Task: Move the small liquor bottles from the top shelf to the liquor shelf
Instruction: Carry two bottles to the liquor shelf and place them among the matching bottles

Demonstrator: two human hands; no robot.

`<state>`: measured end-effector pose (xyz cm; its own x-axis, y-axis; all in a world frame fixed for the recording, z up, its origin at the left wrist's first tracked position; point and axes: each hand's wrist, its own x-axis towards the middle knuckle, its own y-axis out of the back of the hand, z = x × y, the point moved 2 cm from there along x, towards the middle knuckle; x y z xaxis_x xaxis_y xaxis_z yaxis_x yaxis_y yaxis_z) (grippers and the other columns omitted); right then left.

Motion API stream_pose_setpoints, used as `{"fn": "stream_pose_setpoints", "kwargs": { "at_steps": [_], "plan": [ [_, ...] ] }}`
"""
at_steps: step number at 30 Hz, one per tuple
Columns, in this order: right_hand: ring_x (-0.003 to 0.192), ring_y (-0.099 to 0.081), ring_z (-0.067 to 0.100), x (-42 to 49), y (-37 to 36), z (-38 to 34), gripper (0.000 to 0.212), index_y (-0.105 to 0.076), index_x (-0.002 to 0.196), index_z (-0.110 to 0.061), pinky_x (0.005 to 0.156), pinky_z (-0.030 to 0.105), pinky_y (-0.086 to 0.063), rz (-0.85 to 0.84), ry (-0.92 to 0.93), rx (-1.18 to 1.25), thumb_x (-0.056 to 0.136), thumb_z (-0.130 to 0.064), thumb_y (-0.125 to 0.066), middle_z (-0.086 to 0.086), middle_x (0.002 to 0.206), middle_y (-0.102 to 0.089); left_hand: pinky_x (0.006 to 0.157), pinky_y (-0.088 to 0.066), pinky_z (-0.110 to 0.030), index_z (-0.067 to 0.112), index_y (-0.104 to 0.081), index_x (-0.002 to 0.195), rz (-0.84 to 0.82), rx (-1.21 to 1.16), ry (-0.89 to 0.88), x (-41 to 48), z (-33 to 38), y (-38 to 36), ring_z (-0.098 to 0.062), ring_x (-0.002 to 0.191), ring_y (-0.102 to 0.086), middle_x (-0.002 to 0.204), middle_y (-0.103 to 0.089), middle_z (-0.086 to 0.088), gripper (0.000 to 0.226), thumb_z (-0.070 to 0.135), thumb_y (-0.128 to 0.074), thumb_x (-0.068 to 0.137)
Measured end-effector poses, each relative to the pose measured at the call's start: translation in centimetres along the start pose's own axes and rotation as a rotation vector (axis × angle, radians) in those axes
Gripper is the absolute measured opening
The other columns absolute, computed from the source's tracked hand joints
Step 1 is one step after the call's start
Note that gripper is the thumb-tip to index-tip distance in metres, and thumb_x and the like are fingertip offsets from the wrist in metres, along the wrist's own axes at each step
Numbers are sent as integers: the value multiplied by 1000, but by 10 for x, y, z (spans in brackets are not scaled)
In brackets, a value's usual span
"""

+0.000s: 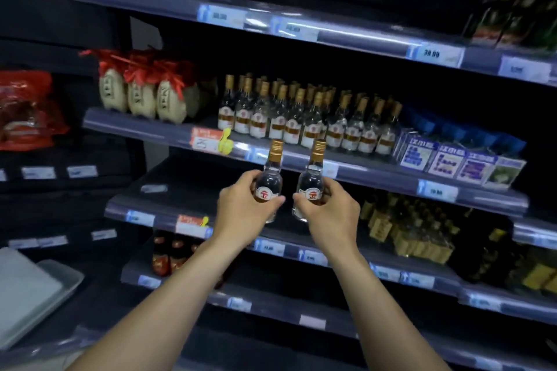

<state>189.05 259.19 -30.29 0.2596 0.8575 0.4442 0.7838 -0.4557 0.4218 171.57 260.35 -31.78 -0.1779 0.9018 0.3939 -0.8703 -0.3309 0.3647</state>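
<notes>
My left hand [244, 208] grips a small clear liquor bottle [271, 172] with a gold cap and a red-and-white label. My right hand [328, 211] grips a second small bottle [313, 175] of the same kind. Both bottles are upright, side by side, held in front of the shelf edge. Behind and above them, several identical small bottles [307, 117] stand in rows on the second shelf [168, 129]. The shelf [187, 190] level with my hands is dark and bare at its left.
Cream ceramic jars with red ribbon tops [141, 90] stand left of the bottle rows. Blue boxed packs [446, 159] sit to their right. Amber bottles [407, 229] fill the lower shelf's right, dark red-capped bottles [168, 253] below left. A white tray [36, 295] lies at lower left.
</notes>
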Motion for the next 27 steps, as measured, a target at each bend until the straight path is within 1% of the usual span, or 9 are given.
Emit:
{"fn": "stream_pose_setpoints", "kwargs": {
  "at_steps": [2,5,9,12,14,18,22,25,27],
  "plan": [
    [79,-65,0,47,13,15,36,-53,84,-43,78,29,-57,4,13,-5,80,-30,-87,-19,81,-66,75,-47,-7,27,-65,122,3,-14,-14,38,18,-34,6,89,-64,97,-67,20,53,40,-87,74],
    [84,-67,10,110,27,38,28,-64,95,-33,78,35,-56,25,24,-27,78,-35,-86,-15,85,-69,88,-46,-20,23,-59,137,34,21,-59,90,38,-82,-9,110,-60,122,-62,9,68,44,-84,77],
    [86,-71,9,175,41,56,35,-73,110,-24,80,32,-58,85,53,-40,78,-32,-87,-13,91,-74,92,-49,-29,24,-58,139,73,74,-100,142,61,-130,-16,117,-58,127,-63,4,73,50,-82,75],
    [84,-71,7,208,46,63,28,-68,100,-30,80,32,-60,91,45,-44,79,-31,-87,-15,89,-73,94,-46,-31,23,-56,140,98,146,-109,168,73,-154,-19,121,-55,131,-62,4,73,53,-79,77],
    [84,-71,9,222,43,72,30,-63,96,-32,79,32,-60,85,12,-58,79,-29,-87,-11,89,-73,91,-46,-29,23,-62,132,78,143,-101,179,73,-169,-20,116,-58,123,-65,3,65,51,-80,77],
    [88,-70,8,233,35,93,31,-68,104,-22,70,11,-48,47,-24,-93,80,-29,-87,-10,93,-74,76,-49,-29,22,-70,109,50,162,-123,188,55,-190,-16,96,-61,102,-66,6,46,50,-83,74],
    [98,-69,10,242,29,103,49,-67,123,-16,77,12,-46,7,-35,-110,81,-32,-86,-7,105,-74,85,-53,-40,18,-66,118,86,165,-117,191,45,-200,-19,100,-60,106,-65,3,56,50,-81,74],
    [102,-65,8,244,28,106,53,-65,128,-17,73,4,-38,1,-41,-127,82,-36,-84,-5,110,-74,91,-53,-39,17,-55,133,103,141,-143,186,45,-203,-20,109,-60,117,-66,1,68,47,-81,77],
    [99,-65,7,244,28,106,52,-64,127,-18,75,5,-42,-9,-35,-125,83,-36,-84,-6,109,-73,92,-53,-41,17,-48,138,109,132,-163,182,44,-203,-21,112,-60,121,-65,-1,74,46,-81,78]
  ]
}}
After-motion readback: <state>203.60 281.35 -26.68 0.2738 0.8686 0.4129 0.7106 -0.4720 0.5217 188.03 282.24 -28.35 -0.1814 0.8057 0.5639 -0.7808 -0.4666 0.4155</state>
